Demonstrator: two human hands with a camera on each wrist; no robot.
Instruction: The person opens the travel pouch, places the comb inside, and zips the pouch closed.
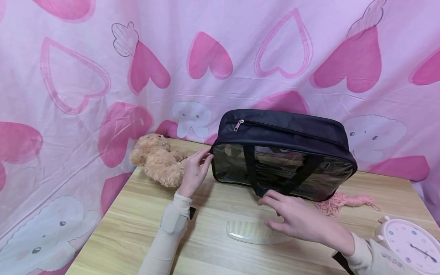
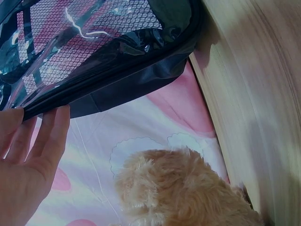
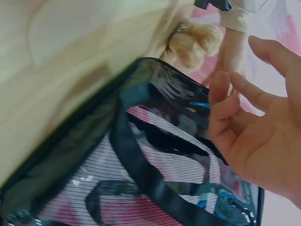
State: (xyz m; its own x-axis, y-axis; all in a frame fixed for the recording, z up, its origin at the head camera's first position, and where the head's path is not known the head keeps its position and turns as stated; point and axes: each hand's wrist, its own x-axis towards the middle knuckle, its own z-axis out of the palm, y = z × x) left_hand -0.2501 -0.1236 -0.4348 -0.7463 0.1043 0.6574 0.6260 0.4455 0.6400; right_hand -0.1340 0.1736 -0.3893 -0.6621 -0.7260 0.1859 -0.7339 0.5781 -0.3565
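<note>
black bag (image 1: 282, 142) lengthwise left-to-right, zip (image 1: 292, 133) uppermost

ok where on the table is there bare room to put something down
Bare table lies left of the left sleeve, nearer than the plush toy, and in front of the comb. The right is crowded: bag, yarn, right hand and clock sit close together.

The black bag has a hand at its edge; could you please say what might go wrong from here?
If tipped forward, the black bag could land on the comb lying in front of it. The pink yarn, right by its lower corner, might get dragged along. The right sleeve looks close to the clock and could bump it.
</note>
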